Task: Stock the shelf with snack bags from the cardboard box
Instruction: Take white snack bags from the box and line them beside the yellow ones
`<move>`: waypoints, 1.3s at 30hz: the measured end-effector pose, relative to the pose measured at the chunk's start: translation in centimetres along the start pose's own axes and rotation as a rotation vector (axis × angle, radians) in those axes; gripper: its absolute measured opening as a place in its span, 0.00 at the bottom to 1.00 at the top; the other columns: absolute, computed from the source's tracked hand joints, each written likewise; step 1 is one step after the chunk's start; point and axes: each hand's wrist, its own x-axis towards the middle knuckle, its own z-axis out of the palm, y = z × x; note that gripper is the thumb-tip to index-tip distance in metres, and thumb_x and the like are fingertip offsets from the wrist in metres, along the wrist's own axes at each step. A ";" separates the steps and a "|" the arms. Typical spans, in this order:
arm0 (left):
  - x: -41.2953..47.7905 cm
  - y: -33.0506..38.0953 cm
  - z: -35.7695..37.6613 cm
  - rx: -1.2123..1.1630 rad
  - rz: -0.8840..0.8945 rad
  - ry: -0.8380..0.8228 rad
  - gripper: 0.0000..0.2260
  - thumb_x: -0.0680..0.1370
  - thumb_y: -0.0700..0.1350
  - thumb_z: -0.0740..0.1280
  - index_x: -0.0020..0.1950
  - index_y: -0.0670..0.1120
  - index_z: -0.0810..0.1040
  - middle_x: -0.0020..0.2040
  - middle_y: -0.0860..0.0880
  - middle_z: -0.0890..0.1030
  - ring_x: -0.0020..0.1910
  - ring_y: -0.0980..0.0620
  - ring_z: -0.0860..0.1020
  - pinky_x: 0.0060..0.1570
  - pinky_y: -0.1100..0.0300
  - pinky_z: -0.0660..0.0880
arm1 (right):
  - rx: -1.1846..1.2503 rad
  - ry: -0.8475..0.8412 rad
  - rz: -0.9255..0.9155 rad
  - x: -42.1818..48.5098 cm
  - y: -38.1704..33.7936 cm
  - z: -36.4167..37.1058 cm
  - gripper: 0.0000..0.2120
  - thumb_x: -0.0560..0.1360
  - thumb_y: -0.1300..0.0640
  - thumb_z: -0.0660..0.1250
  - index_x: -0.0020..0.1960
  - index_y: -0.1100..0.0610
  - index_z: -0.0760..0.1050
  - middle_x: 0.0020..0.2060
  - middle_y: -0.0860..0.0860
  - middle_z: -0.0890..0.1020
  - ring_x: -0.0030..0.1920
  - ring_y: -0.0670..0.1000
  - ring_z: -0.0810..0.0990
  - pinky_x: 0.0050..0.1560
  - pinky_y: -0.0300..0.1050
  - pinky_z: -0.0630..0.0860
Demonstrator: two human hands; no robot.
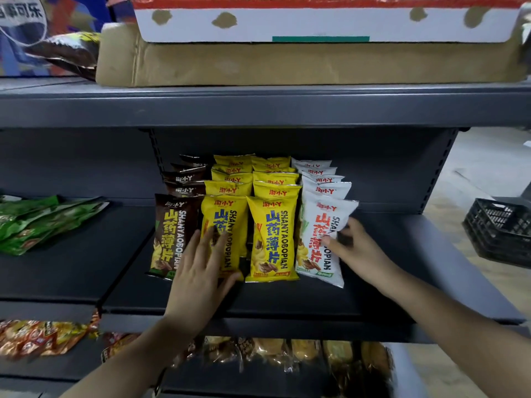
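Snack bags (272, 193) being aligned: my left fingers (213, 239) press flat on yellow bag (223, 209), right fingers (351, 226) pinch white bag (314, 255), which likely needs squaring next.

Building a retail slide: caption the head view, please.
Left hand rests on a yellow foil snack bag; right hand pinches a white foil snack bag.

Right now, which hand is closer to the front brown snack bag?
Left. The left hand rests on the yellow bag beside the brown snack bag; the right hand holds the white bag at the row's far end.
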 end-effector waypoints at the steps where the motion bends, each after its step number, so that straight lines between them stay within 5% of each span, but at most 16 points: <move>1: 0.1 0.5 0.0 0.002 0.048 -0.011 0.33 0.76 0.65 0.52 0.75 0.46 0.60 0.73 0.42 0.65 0.73 0.41 0.61 0.66 0.46 0.64 | -0.025 0.005 -0.030 0.3 0.0 0.5 0.16 0.77 0.59 0.67 0.63 0.54 0.67 0.54 0.42 0.76 0.52 0.36 0.74 0.52 0.26 0.72; 3: 0.6 2.3 0.2 0.017 0.129 -0.042 0.37 0.73 0.65 0.60 0.76 0.47 0.59 0.73 0.42 0.65 0.73 0.43 0.63 0.65 0.48 0.64 | -0.094 0.021 -0.041 0.9 0.0 1.4 0.20 0.78 0.60 0.64 0.69 0.54 0.65 0.60 0.51 0.72 0.56 0.42 0.70 0.64 0.36 0.65; 8: 2.2 6.0 1.4 -0.027 0.161 -0.133 0.51 0.60 0.51 0.81 0.75 0.45 0.57 0.73 0.38 0.64 0.70 0.42 0.68 0.59 0.54 0.75 | -0.272 0.047 -0.038 1.5 1.0 1.7 0.23 0.80 0.57 0.59 0.74 0.52 0.60 0.58 0.54 0.66 0.58 0.48 0.67 0.63 0.43 0.64; 11: 3.0 5.7 1.8 -0.018 0.158 -0.168 0.52 0.61 0.32 0.76 0.77 0.47 0.49 0.77 0.41 0.54 0.74 0.44 0.60 0.62 0.57 0.73 | -0.332 0.045 -0.015 1.6 1.3 1.6 0.21 0.81 0.58 0.58 0.73 0.55 0.62 0.59 0.55 0.67 0.62 0.53 0.69 0.64 0.46 0.64; 13: 3.2 5.3 2.1 -0.002 0.165 -0.178 0.51 0.65 0.28 0.71 0.77 0.50 0.43 0.78 0.43 0.47 0.76 0.45 0.56 0.66 0.56 0.69 | -0.363 0.059 0.001 1.9 1.6 1.5 0.19 0.81 0.58 0.57 0.71 0.57 0.64 0.60 0.56 0.68 0.63 0.56 0.69 0.66 0.49 0.65; 21: 3.1 5.2 2.5 0.123 0.179 -0.097 0.48 0.64 0.50 0.79 0.76 0.45 0.55 0.74 0.38 0.62 0.70 0.40 0.67 0.64 0.50 0.70 | -0.365 0.093 0.078 2.0 0.9 1.6 0.13 0.82 0.56 0.55 0.61 0.60 0.71 0.59 0.56 0.76 0.61 0.54 0.73 0.60 0.50 0.71; 24: 2.3 4.4 1.8 0.128 0.238 -0.019 0.37 0.71 0.54 0.71 0.75 0.46 0.59 0.73 0.38 0.64 0.71 0.40 0.66 0.66 0.45 0.69 | -0.165 0.258 0.126 1.0 0.2 1.7 0.09 0.81 0.58 0.57 0.56 0.63 0.70 0.55 0.56 0.75 0.56 0.54 0.75 0.47 0.41 0.70; 28: 0.5 1.1 1.0 0.097 0.081 0.003 0.30 0.76 0.53 0.57 0.75 0.41 0.59 0.73 0.36 0.64 0.71 0.39 0.65 0.68 0.45 0.67 | -0.032 0.557 0.060 -1.0 -0.1 1.4 0.17 0.80 0.62 0.58 0.66 0.69 0.63 0.63 0.62 0.69 0.59 0.53 0.70 0.52 0.30 0.59; 30: -0.5 -0.3 0.8 -0.001 -0.033 -0.025 0.31 0.77 0.53 0.58 0.76 0.40 0.56 0.74 0.36 0.62 0.71 0.38 0.65 0.63 0.46 0.71 | -0.077 0.619 -0.060 -1.8 -0.4 1.6 0.17 0.79 0.63 0.59 0.66 0.67 0.64 0.59 0.61 0.68 0.57 0.55 0.71 0.55 0.35 0.62; 35: -0.9 -1.6 1.0 -0.211 -0.134 -0.119 0.36 0.79 0.51 0.63 0.78 0.49 0.42 0.76 0.42 0.57 0.73 0.43 0.63 0.65 0.52 0.69 | -0.492 0.309 -0.535 -2.6 -2.0 4.2 0.18 0.76 0.59 0.66 0.65 0.60 0.70 0.59 0.51 0.68 0.61 0.50 0.70 0.63 0.37 0.66; 39: 0.3 -1.9 2.0 -0.160 -0.088 -0.101 0.47 0.73 0.42 0.72 0.77 0.52 0.40 0.64 0.42 0.68 0.56 0.43 0.75 0.43 0.53 0.80 | -0.999 0.086 -0.682 -0.7 -2.8 7.5 0.36 0.70 0.41 0.69 0.72 0.57 0.66 0.68 0.58 0.69 0.68 0.57 0.69 0.68 0.54 0.69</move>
